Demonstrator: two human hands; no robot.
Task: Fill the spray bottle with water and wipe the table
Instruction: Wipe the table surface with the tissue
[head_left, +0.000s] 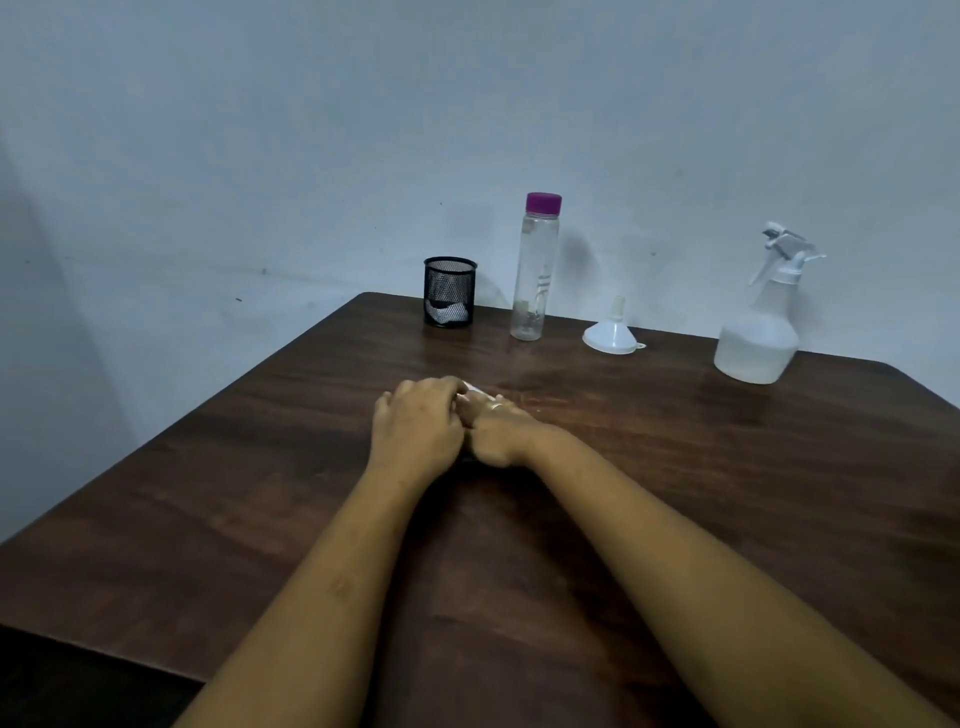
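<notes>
My left hand (418, 428) and my right hand (501, 428) press together on the middle of the dark wooden table (727, 493). Both close over a small white wad, probably a tissue (475, 391), which is mostly hidden under the fingers. A translucent white spray bottle (761, 332) with its trigger head on stands at the far right, with liquid in its lower part. A clear water bottle (535, 270) with a purple cap stands upright at the back middle. Between the two bottles a white funnel (613, 332) rests mouth down.
A black mesh cup (449, 291) with a white crumpled piece inside stands left of the clear bottle near the table's back edge. A pale wall rises right behind the table. The table's left edge runs diagonally toward me.
</notes>
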